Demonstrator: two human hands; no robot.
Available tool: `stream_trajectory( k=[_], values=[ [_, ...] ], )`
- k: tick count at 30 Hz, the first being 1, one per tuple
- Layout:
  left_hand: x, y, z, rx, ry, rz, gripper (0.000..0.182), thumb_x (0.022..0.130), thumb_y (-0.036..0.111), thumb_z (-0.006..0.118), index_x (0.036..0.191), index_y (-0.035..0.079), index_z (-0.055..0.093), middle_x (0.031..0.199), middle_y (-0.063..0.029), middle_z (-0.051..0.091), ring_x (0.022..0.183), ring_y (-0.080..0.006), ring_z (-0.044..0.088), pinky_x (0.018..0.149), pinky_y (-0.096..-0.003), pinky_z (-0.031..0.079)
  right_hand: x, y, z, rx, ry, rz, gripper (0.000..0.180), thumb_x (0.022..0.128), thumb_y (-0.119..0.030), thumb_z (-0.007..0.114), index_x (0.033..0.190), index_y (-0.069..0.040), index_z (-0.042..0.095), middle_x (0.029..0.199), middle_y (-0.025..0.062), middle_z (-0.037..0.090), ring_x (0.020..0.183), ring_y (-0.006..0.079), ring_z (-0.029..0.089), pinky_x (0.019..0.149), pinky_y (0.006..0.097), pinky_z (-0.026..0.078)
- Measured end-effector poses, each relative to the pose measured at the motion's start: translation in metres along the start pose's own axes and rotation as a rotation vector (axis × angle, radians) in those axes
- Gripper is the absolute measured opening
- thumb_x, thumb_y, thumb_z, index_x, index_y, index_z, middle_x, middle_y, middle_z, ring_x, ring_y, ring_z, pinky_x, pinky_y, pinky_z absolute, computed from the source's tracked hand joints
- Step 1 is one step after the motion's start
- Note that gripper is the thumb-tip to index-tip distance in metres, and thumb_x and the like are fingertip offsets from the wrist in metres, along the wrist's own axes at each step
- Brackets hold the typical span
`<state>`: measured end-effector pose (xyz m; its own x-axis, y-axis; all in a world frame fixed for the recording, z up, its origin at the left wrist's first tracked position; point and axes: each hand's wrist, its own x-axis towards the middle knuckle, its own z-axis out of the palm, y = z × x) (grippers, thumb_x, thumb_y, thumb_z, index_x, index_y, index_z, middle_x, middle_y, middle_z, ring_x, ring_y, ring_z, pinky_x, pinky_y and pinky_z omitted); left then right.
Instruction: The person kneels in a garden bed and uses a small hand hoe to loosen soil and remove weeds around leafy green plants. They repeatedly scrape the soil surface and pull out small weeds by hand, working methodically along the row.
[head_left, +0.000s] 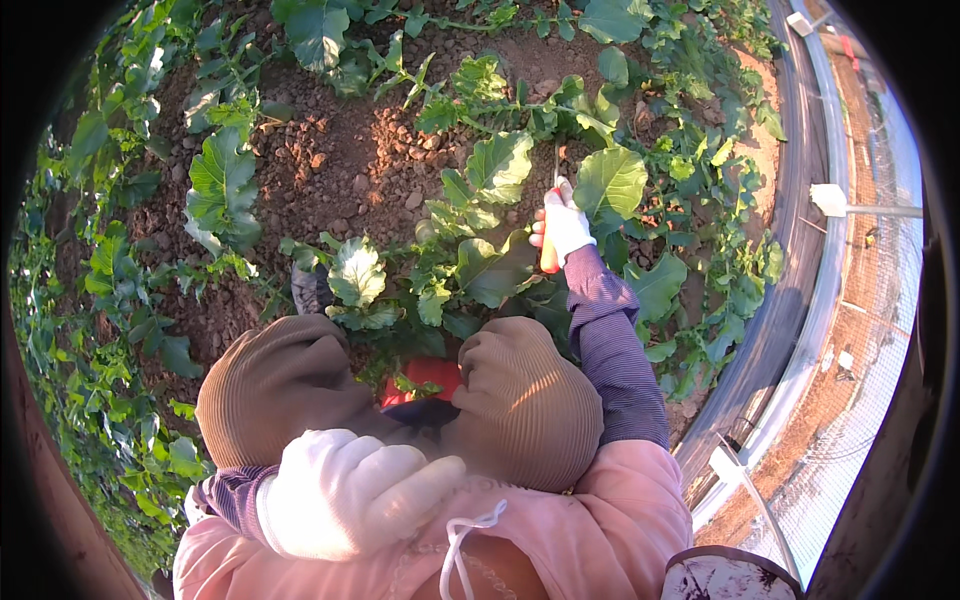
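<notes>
My right hand, in a white knit glove, grips the orange-red handle of a hand tool. A thin metal shaft runs from it towards the soil; the tool's working end is hidden among leaves. A broad lobed leaf stands just right of this hand, and other leafy plants grow to its left. My left hand, also in a white glove, is held close before my chest above my left thigh. Its back faces up and its fingers lie together; the palm is hidden.
Loose, cloddy soil lies ahead between rows of leafy plants. Something red sits between my bent knees. At the right run dark plastic sheeting, a pale pipe-like edge and netting.
</notes>
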<state>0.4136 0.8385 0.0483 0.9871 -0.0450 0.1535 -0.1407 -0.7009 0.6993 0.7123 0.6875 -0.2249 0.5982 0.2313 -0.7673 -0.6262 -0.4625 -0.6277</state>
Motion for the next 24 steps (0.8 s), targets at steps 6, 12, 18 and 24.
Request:
stream_trajectory(
  k=[6, 12, 18, 24],
  values=[
    [0.004, -0.001, -0.001, -0.005, 0.008, -0.031, 0.04, 0.062, 0.027, 0.067, 0.099, 0.011, 0.064, 0.065, 0.0026, 0.05, 0.044, -0.0114, 0.046, 0.037, -0.0271, 0.033, 0.007, 0.025, -0.013, -0.425, 0.064, 0.076, 0.053, 0.096, -0.03, 0.048, 0.144, -0.027, 0.026, 0.089, 0.0085, 0.057, 0.068, 0.0191, 0.059, 0.056, 0.0347, 0.053],
    [0.001, 0.003, -0.007, -0.038, -0.006, -0.007, 0.04, 0.063, 0.02, 0.07, 0.101, 0.009, 0.064, 0.069, 0.0011, 0.056, 0.046, -0.0137, 0.049, 0.039, -0.0281, 0.036, -0.061, 0.104, -0.052, -0.762, -0.095, -0.22, 0.054, 0.095, -0.023, 0.046, 0.145, -0.014, 0.028, 0.124, 0.0202, 0.055, 0.108, 0.032, 0.057, 0.091, 0.0339, 0.045],
    [-0.008, 0.004, 0.004, -0.007, 0.081, 0.034, 0.047, 0.059, 0.025, 0.065, 0.104, 0.012, 0.064, 0.07, 0.0027, 0.05, 0.044, -0.0099, 0.043, 0.038, -0.0256, 0.03, -0.118, 0.201, -0.095, -0.636, -0.112, -0.23, 0.059, 0.093, -0.023, 0.05, 0.145, -0.008, 0.027, 0.122, 0.0157, 0.055, 0.107, 0.025, 0.057, 0.093, 0.0317, 0.044],
    [-0.012, 0.003, 0.004, -0.006, 0.088, 0.01, 0.043, 0.058, 0.026, 0.063, 0.1, 0.015, 0.066, 0.066, 0.0039, 0.047, 0.044, -0.0097, 0.04, 0.037, -0.0261, 0.028, -0.082, 0.087, -0.032, 0.02, 0.117, 0.044, 0.058, 0.094, -0.022, 0.047, 0.146, -0.027, 0.023, 0.073, 0.0039, 0.049, 0.044, 0.0114, 0.046, 0.038, 0.0279, 0.045]
  ],
)
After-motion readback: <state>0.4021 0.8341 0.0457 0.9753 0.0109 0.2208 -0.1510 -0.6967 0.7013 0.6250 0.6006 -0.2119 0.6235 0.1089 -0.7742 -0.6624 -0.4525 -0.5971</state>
